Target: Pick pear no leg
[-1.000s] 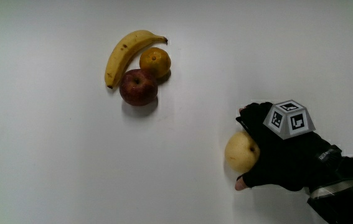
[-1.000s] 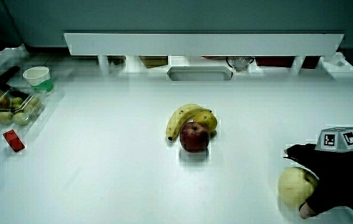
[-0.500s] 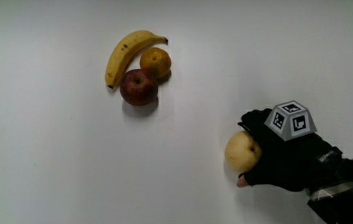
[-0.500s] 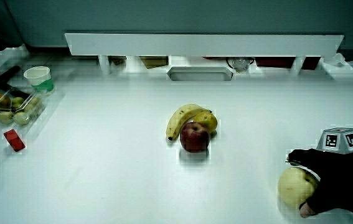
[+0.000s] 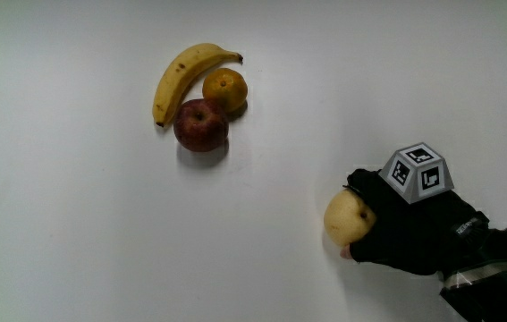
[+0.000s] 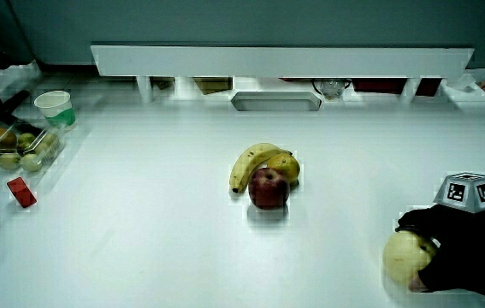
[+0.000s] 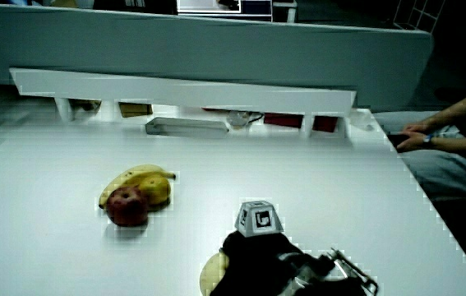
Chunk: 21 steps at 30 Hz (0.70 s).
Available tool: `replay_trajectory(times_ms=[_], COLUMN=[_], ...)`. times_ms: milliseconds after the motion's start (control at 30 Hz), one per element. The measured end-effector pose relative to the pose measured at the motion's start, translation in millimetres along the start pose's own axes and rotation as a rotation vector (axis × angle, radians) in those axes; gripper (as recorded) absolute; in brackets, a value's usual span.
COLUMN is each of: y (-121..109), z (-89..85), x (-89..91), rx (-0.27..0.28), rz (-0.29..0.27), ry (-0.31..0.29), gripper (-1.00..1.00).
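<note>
Main view has the hand (image 5: pixel 405 234) wrapped sideways round the pear (image 5: pixel 346 218), fingers clamped on it, low over the table (image 5: pixel 74 233) and well apart from the banana (image 5: pixel 181 76), apple (image 5: pixel 201 125) and orange (image 5: pixel 224 88), so nothing crowds the lift.

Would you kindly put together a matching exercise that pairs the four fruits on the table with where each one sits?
Things:
1. pear
2. banana
3. apple
4. orange

Places:
A. between the banana and the apple, touching both
B. grasped in the hand, apart from the other fruit
C. curved around the orange, farthest from the person
D. nearest the person of the three clustered fruits

Pairs: 1-B, 2-C, 3-D, 4-A
</note>
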Motion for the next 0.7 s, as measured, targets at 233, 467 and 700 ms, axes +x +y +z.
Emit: replay_trajectory(times_ms=[233,467,700], y=[-1.0,-9.7,-17.3], z=[1.2,18.1,48.7], x=[-3.6,-6.4,-8.6], rx=[0.028,0.068,0.156], rz=[0.019,0.044,0.043], ry=[-0.02,-0.008,-0.017], gripper=[1.0,1.0,1.0])
